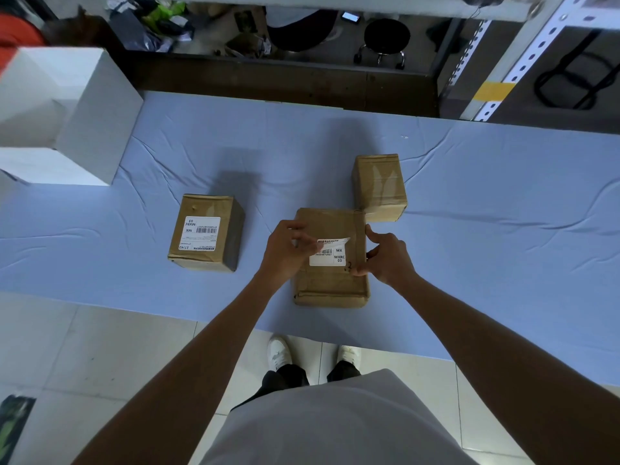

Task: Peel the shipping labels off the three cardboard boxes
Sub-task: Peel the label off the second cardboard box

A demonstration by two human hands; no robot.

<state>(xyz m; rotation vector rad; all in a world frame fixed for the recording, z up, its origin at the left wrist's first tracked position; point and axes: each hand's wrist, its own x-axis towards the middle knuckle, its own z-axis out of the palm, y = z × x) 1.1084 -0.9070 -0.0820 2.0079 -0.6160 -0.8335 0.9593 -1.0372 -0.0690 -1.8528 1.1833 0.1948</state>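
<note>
Mid-peel: left grip (285,250) pinches the white paper shipping label (330,256); right grip (389,260) holds the flat brown cardboard box (330,285). Next, likely a steady pull.

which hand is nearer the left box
Left. The left hand, pinching the label on the middle box, sits just right of the left box; the right hand holds the middle box's right edge.

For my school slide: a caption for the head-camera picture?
Left hand peels the label off the middle box; right hand steadies it.
</note>
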